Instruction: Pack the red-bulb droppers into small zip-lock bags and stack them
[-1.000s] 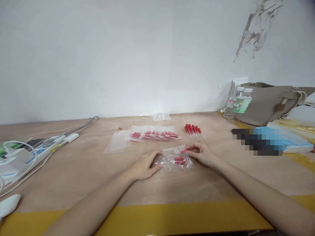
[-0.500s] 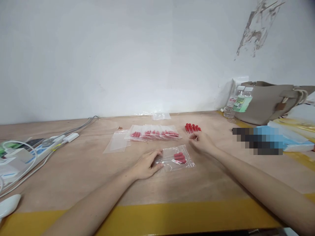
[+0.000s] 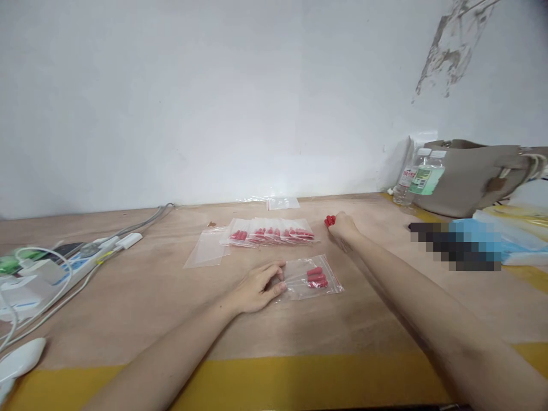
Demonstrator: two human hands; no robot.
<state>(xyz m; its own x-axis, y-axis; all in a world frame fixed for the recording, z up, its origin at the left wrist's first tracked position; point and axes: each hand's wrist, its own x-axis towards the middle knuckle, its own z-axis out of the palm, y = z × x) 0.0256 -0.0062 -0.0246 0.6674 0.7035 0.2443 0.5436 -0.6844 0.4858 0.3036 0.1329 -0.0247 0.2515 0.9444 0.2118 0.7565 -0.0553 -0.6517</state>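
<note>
My left hand (image 3: 259,287) rests on the table at the left end of a clear zip bag (image 3: 295,291), its thumb and curled fingers closed on the bag's end. Inside the bag lie a few red-handled pieces (image 3: 317,278); their thin pale shafts point toward that hand. My right hand (image 3: 343,227) is farther back, fingers curled at a pile of similar red-handled pieces (image 3: 329,220). It covers most of the pile, and what its fingertips hold is hidden. Filled bags (image 3: 274,231) with red pieces overlap in a row behind the zip bag.
Flat clear bags (image 3: 205,249) lie left of the row, and another bag (image 3: 283,203) lies by the wall. A power strip (image 3: 81,262) with cables is at left. Bottles (image 3: 428,177), a grey handbag (image 3: 466,177) and blue packaging (image 3: 479,240) stand or lie at right.
My right hand has moved back onto the red pile and now covers most of it. The left hand stays at the zip bag. The view has shifted slightly.
</note>
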